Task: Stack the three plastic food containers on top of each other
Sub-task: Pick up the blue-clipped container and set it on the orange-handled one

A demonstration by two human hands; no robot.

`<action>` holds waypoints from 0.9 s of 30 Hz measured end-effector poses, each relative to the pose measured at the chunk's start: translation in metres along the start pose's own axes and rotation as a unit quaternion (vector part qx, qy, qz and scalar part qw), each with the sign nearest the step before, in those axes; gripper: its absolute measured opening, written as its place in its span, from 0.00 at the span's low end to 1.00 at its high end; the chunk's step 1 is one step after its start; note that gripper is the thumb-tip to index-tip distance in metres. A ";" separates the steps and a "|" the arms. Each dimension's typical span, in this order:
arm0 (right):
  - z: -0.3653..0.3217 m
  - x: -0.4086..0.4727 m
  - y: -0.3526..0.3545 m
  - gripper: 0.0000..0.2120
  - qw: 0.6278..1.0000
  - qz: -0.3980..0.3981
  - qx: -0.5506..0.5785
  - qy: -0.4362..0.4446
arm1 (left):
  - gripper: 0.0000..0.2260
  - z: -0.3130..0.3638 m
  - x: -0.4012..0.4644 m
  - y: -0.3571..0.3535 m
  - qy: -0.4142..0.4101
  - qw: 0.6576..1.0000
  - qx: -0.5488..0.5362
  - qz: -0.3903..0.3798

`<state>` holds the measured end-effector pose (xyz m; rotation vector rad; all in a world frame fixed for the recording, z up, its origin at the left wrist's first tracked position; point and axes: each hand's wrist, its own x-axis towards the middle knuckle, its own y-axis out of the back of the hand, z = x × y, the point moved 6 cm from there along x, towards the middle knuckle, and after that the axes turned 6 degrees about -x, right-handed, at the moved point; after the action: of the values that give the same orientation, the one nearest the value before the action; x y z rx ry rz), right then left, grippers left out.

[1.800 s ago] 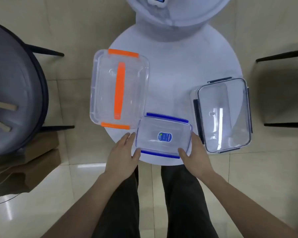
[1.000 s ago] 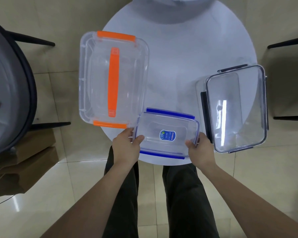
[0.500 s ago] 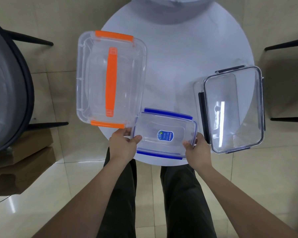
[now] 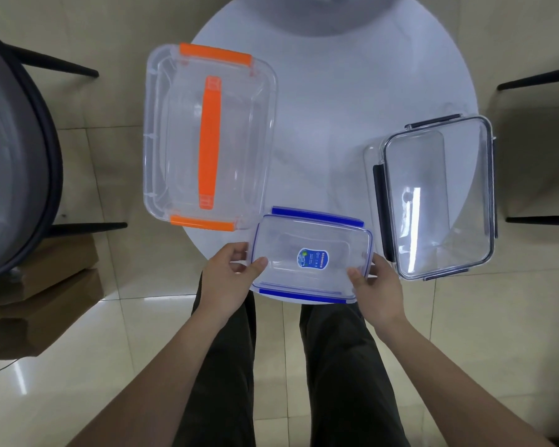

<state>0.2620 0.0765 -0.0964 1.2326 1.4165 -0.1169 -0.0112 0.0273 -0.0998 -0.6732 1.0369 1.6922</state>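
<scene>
A small clear container with blue clips [image 4: 310,253] sits at the near edge of the round white table [image 4: 329,101]. My left hand [image 4: 229,279] grips its left end, thumb on the lid. My right hand [image 4: 376,288] grips its right end the same way. A large clear container with orange clips and an orange handle [image 4: 207,140] lies at the table's left, overhanging the edge. A medium clear container with dark clips [image 4: 436,198] lies at the right edge.
A dark round chair [image 4: 17,162] stands to the left, with cardboard boxes [image 4: 42,285] on the tiled floor beside it. Black chair legs [image 4: 539,82] show at the right. My legs are under the table's near edge.
Both hands went from resting beside the blue-clipped container to gripping its ends with thumbs on the lid. The container looks slightly raised and nearer.
</scene>
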 end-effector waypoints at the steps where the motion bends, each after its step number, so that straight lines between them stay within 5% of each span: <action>1: 0.002 -0.002 0.002 0.21 1.000 -0.001 0.002 0.002 | 0.16 -0.002 -0.003 0.000 0.005 1.000 -0.005 -0.010; 12: -0.003 -0.042 0.034 0.19 0.998 -0.013 0.035 0.054 | 0.15 -0.017 -0.042 0.008 0.064 0.984 -0.118 -0.114; 27: -0.045 -0.056 0.059 0.28 0.970 0.028 0.236 0.053 | 0.24 0.006 -0.058 -0.001 0.056 0.962 -0.183 -0.197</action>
<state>0.2597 0.1003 -0.0067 1.6887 1.4938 -0.3702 0.0101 0.0060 -0.0494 -1.1452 0.6108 1.5126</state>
